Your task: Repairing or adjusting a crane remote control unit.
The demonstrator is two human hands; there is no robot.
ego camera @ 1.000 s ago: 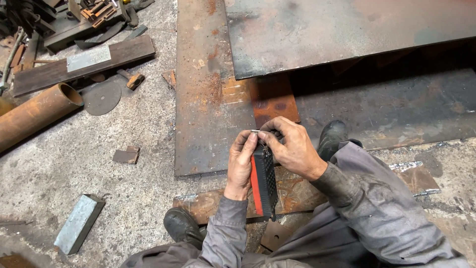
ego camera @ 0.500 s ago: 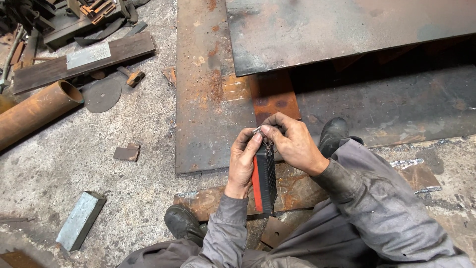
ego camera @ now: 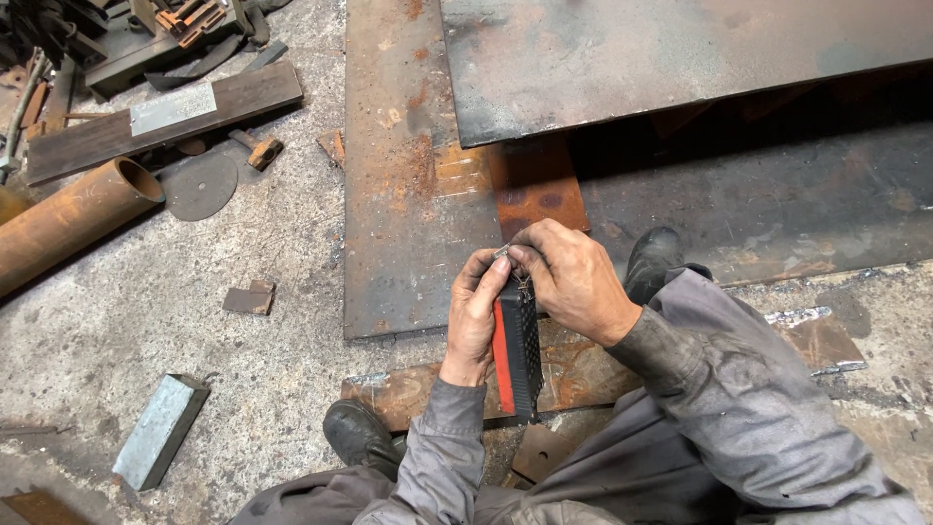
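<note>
My left hand (ego camera: 473, 311) grips a black and red tool handle (ego camera: 515, 350) that stands roughly upright between my knees. At the handle's top end my right hand (ego camera: 573, 277) pinches a small metal piece (ego camera: 502, 253) with its fingertips; what that piece is cannot be made out. Both hands touch each other over the tool's head, which is hidden under the fingers. Grey dirty sleeves cover both arms. Below the hands lies a rusty steel plate (ego camera: 418, 194) on the floor.
A large dark steel sheet (ego camera: 671, 53) overlaps the rusty plate at the top. A rusty pipe (ego camera: 68, 224), a flat bar (ego camera: 165, 117), a round disc (ego camera: 199, 185), a grey block (ego camera: 160, 428) and small scraps lie on the concrete at left. My boots (ego camera: 362, 433) rest near a rusty strip.
The view has shifted slightly. My hands stay together at the top of the handle, with the right fingers working a little at the small metal piece.
</note>
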